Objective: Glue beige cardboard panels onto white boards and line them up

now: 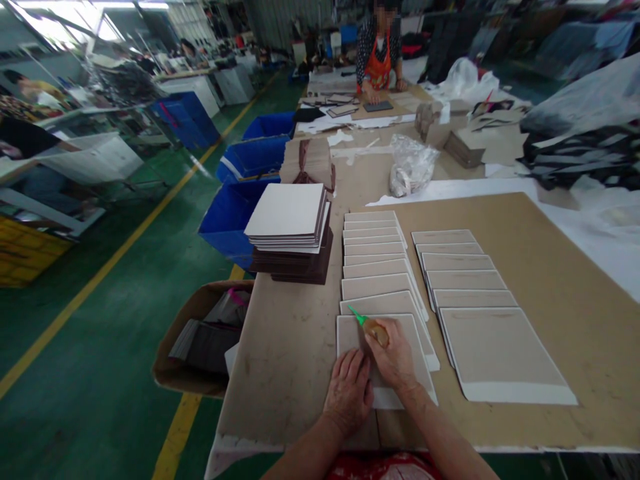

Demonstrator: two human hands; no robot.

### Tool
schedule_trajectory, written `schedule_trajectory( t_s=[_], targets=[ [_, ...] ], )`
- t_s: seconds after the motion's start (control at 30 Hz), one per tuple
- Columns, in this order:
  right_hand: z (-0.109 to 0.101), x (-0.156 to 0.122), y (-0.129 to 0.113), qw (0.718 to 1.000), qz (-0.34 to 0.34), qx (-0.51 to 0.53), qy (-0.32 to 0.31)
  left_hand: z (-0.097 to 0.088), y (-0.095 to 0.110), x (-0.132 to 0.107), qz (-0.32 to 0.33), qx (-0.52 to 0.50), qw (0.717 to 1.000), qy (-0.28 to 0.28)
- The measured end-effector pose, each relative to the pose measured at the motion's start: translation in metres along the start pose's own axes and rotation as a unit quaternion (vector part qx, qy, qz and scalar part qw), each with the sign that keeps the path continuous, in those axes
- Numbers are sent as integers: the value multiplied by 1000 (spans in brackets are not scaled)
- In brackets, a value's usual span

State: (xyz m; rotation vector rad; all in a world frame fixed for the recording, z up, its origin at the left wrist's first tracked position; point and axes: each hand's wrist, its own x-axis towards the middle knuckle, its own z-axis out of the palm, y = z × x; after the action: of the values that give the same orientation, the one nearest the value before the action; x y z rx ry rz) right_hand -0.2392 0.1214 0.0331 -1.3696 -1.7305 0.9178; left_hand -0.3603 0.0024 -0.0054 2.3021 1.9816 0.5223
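My right hand (pixel 397 357) is wrapped round a small squeeze bottle (pixel 376 333) with amber contents and a green pointed nozzle. The nozzle points up and left, over the far left part of the nearest beige panel (pixel 350 335). On that same panel my left hand (pixel 349 390) lies flat, fingers together and stretched forward, beside the right wrist. Behind the panel runs an overlapping row of similar pale panels (pixel 375 288). A second overlapping row (pixel 500 340) lies to the right, its front panel showing a white strip along the near edge. Whether liquid leaves the nozzle cannot be made out.
A stack of white-topped boards (pixel 287 208) stands at the table's left edge. Below it are blue bins (pixel 227 223) and a cardboard box (pixel 167 363) on the floor. Farther back lie a clear plastic bag (pixel 411 165) and tied bundles (pixel 306 160). A co-worker (pixel 379 63) stands at the far end.
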Motion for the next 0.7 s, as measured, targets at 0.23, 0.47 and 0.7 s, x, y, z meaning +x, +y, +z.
schedule_trajectory(
  t_s=[0.23, 0.47, 0.7],
  targets=[
    [-8, 2, 1, 1000, 22, 17, 9, -2, 1, 1, -1, 6, 1000, -6],
    [5, -2, 2, 994, 63, 90, 21, -3, 0, 1, 8, 18, 1000, 17],
    [-36, 35, 48, 967, 129, 121, 183, 1, -4, 1, 27, 40, 996, 69]
  ],
)
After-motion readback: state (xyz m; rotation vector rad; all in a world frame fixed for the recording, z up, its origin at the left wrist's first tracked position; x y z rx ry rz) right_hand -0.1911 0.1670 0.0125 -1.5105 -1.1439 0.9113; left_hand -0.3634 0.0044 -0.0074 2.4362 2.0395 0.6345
